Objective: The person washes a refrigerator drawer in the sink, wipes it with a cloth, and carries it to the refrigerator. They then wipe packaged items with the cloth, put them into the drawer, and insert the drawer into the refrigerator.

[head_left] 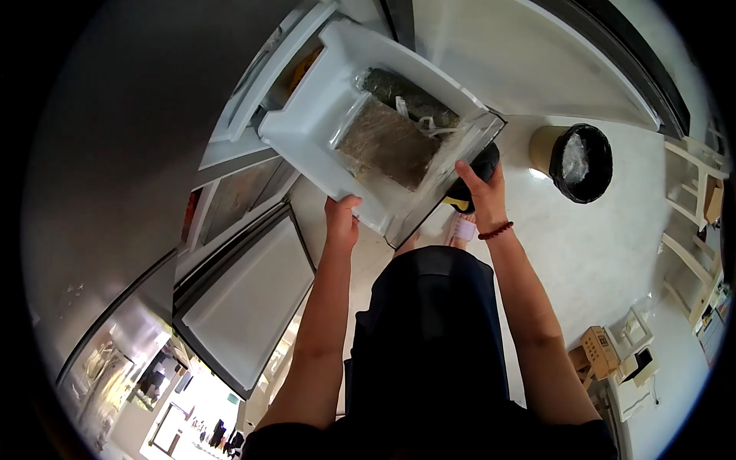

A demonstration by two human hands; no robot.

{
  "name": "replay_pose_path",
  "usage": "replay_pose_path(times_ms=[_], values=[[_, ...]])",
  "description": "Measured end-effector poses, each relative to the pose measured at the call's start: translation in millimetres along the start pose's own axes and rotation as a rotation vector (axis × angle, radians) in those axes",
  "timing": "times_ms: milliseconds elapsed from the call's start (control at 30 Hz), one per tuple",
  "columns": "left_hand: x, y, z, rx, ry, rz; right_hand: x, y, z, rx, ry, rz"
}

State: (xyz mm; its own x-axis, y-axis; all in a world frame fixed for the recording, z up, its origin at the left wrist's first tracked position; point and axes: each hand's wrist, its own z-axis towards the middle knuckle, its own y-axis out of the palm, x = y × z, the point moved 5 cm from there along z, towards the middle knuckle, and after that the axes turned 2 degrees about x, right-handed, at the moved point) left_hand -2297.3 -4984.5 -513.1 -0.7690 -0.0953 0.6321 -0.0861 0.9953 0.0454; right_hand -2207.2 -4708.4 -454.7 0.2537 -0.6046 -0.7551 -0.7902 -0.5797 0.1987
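A white fridge drawer [303,143] with a clear front panel is held tilted in front of my body, apparently out of its slot. My left hand [342,222] grips its side wall, thumb over the rim. On the clear front, my right hand [484,192] has its thumb on top and its fingers mostly hidden beneath. Inside the drawer lie a flat brown block in clear plastic wrap [387,146] and a dark green wrapped bundle [402,93] with white ties.
An open lower fridge door [245,299] stands at left, another open door panel [529,61] at upper right. A bin with a black liner [583,165] holds crumpled plastic. White chairs [690,184] and a cardboard box [599,351] are at right. My feet are below the drawer.
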Motion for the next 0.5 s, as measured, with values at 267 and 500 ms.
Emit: replay_pose_path(times_ms=[267,500], values=[[25.8,-23.2,19.4,-0.021,0.064,0.030,29.9,9.1,-17.5,-0.025,0.045,0.096],[46.3,-31.4,35.6,-0.014,0.041,0.090,21.8,37.2,-19.2,-0.079,-0.017,0.104]])
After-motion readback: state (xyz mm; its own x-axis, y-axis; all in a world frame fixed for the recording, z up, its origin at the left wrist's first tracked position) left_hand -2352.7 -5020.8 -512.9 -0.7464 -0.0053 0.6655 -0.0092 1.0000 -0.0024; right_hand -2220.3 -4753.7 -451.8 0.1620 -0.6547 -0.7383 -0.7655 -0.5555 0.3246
